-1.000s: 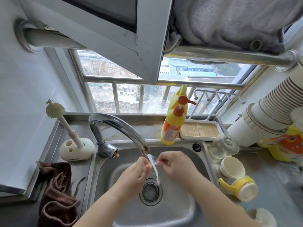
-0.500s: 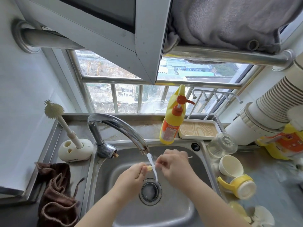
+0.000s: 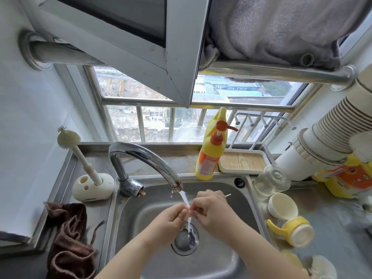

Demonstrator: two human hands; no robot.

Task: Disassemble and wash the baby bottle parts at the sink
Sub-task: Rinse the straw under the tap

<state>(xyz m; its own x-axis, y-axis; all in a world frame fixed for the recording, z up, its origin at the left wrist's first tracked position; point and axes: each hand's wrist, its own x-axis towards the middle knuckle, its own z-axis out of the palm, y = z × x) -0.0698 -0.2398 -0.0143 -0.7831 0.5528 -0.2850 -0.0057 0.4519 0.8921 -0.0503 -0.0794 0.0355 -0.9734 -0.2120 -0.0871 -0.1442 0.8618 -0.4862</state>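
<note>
The thin stick (image 3: 227, 195) now protrudes farther from the pinching right hand (image 3: 213, 211); left hand (image 3: 173, 218) pinches something small.

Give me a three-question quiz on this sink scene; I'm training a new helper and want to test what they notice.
1. True or false: water is running from the faucet.
2. Which hand grips the thin white stick: A left, B right?
3. Fill in: the glass bottle lies on the counter to the ____ of the sink.

Key: 1 true; 2 B, the right hand, while the left hand pinches a small part at the stream; 3 right.
</note>
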